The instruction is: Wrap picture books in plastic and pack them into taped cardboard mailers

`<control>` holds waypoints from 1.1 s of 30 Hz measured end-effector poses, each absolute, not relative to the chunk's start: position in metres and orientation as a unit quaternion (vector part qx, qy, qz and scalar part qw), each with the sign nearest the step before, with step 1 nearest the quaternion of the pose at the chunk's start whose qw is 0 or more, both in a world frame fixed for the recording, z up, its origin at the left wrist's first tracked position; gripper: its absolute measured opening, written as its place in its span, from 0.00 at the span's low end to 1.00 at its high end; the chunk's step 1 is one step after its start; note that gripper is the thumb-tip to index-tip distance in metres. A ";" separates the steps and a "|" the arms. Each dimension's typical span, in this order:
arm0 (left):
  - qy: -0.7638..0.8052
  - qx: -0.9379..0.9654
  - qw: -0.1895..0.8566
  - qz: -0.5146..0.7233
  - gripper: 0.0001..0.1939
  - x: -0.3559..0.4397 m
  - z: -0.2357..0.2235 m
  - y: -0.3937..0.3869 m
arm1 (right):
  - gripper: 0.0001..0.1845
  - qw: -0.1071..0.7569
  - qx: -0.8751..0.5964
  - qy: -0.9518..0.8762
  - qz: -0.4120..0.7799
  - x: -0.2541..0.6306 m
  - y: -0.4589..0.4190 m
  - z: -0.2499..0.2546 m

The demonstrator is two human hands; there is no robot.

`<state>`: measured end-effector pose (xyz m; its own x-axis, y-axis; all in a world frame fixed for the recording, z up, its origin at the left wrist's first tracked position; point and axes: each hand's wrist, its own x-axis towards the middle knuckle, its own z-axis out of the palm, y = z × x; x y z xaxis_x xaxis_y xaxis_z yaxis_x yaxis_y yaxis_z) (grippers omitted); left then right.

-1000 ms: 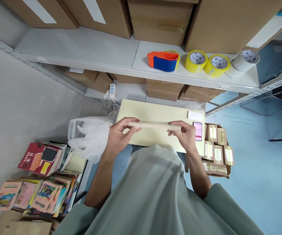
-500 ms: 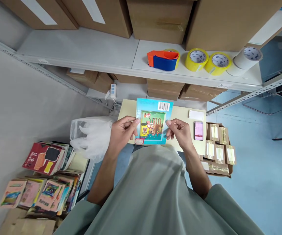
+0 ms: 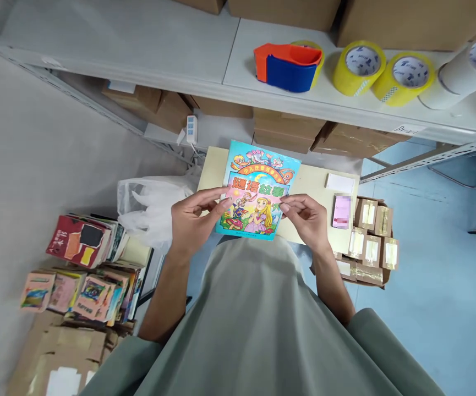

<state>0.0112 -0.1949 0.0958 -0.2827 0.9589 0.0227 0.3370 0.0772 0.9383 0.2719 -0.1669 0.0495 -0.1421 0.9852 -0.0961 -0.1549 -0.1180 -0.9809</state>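
A thin children's book (image 3: 256, 187) with a bright blue border is held up in front of me, its front cover facing me. The cover carries Chinese lettering, a blonde girl, a rabbit and other cartoon animals. My left hand (image 3: 196, 220) pinches the book's left edge between thumb and fingers. At the opposite edge my right hand (image 3: 307, 220) grips it the same way. Behind and below the book lies a small pale yellow table (image 3: 318, 190). To the right on that table rest a phone (image 3: 342, 211) with a pink screen and a small white box (image 3: 340, 182).
Ahead, a grey shelf (image 3: 138, 49) carries an orange-and-blue tape dispenser (image 3: 289, 69), yellow tape rolls (image 3: 359, 66) and white rolls (image 3: 460, 77). A white plastic bag (image 3: 151, 206) sits left of the table, near stacked books (image 3: 83, 242). Small cartons (image 3: 370, 242) stand on the right.
The book has been turned over: its back cover with a barcode faced me before, and now the front cover does. My view has shifted, so the shelf appears higher and larger.
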 end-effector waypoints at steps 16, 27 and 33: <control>0.671 0.445 0.348 0.480 0.30 -0.034 0.078 -0.191 | 0.17 0.420 -0.493 -0.502 0.573 0.227 -0.159 0.049; 0.649 0.459 0.402 0.456 0.29 -0.112 0.039 -0.176 | 0.23 0.379 -0.571 -0.514 0.516 0.144 -0.150 0.032; 0.645 0.489 0.397 0.434 0.25 -0.147 -0.009 -0.158 | 0.34 0.354 -0.600 -0.521 0.492 0.118 -0.122 -0.022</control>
